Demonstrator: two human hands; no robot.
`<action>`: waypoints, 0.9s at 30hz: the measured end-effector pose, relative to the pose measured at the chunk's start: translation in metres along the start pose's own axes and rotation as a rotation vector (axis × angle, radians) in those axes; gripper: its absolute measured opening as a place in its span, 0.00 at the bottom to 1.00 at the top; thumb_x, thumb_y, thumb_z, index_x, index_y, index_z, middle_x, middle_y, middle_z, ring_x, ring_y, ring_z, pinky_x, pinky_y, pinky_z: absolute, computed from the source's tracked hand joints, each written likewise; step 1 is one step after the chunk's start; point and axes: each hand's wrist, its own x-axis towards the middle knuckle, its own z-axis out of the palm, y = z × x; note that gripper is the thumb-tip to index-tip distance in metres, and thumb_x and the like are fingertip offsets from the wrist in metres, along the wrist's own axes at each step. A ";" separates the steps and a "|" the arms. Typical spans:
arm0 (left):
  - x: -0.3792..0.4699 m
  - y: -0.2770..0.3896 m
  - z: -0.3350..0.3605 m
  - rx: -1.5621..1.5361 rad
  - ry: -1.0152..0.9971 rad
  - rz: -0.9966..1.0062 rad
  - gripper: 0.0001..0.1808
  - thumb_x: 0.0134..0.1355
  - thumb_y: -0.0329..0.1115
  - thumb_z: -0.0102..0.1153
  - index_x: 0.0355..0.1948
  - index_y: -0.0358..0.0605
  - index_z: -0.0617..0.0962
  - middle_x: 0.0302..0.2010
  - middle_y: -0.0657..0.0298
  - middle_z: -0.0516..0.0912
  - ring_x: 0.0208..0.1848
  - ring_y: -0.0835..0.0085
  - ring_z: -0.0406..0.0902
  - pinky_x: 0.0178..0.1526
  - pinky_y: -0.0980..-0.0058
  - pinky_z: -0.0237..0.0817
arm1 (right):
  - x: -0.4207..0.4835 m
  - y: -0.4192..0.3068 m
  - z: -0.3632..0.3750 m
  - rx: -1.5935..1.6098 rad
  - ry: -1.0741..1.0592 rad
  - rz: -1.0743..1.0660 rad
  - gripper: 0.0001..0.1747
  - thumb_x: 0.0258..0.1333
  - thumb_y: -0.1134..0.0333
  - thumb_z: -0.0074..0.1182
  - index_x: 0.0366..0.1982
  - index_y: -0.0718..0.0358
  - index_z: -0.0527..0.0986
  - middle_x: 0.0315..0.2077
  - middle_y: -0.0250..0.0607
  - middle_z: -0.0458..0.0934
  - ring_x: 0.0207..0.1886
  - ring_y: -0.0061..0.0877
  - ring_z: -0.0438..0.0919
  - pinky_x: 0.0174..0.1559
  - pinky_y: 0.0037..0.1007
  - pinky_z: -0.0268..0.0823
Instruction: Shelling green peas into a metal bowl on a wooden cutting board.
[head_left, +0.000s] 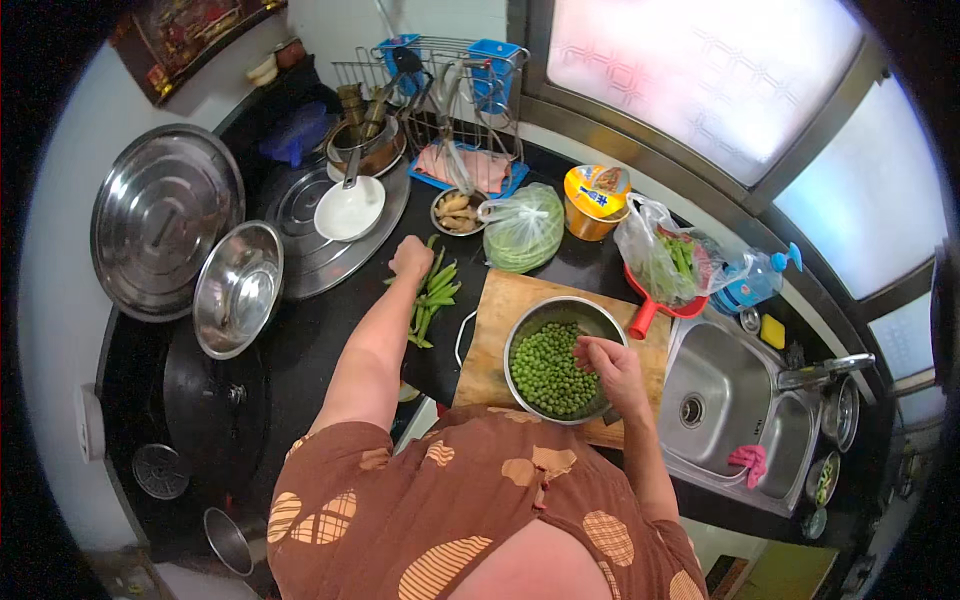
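Note:
My left hand (412, 257) reaches out over the black countertop, at the upper left end of a small pile of green pea pods (439, 289). Its fingers are curled, and whether a pod is inside them cannot be told. Over the right side of a steel bowl (511, 315) hangs my right hand (606, 364), thumb and fingertips brought together above the shelled green peas (551, 367). Nothing can be made out for certain between those fingertips. The bowl rests on a wooden cutting board (499, 300).
A double steel sink (720, 375) lies right of the board. Behind stand a bagged green vegetable (525, 232), a bowl of ginger (457, 212), an orange tub (596, 206) and a red strainer (643, 319). Steel basin (240, 289) and large lids stand left.

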 end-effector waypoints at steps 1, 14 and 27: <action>-0.001 0.000 0.003 -0.019 0.003 -0.045 0.18 0.52 0.37 0.54 0.44 0.44 0.78 0.46 0.50 0.78 0.51 0.55 0.74 0.54 0.54 0.57 | -0.002 -0.001 0.002 0.001 0.010 0.001 0.16 0.61 0.66 0.44 0.42 0.72 0.74 0.32 0.39 0.79 0.30 0.19 0.76 0.34 0.22 0.69; -0.195 0.041 -0.007 -0.763 -0.042 0.677 0.09 0.50 0.27 0.61 0.27 0.40 0.71 0.18 0.72 0.71 0.21 0.87 0.64 0.22 0.84 0.55 | 0.019 -0.019 0.058 0.161 0.043 0.064 0.09 0.56 0.68 0.47 0.29 0.66 0.75 0.19 0.30 0.73 0.20 0.12 0.67 0.22 0.17 0.59; -0.247 0.054 0.004 -0.805 -0.501 0.562 0.04 0.53 0.23 0.57 0.28 0.37 0.74 0.20 0.67 0.76 0.20 0.83 0.73 0.25 0.86 0.63 | 0.008 0.011 0.041 0.097 0.179 0.014 0.10 0.51 0.70 0.50 0.19 0.67 0.72 0.16 0.26 0.70 0.21 0.12 0.65 0.23 0.19 0.57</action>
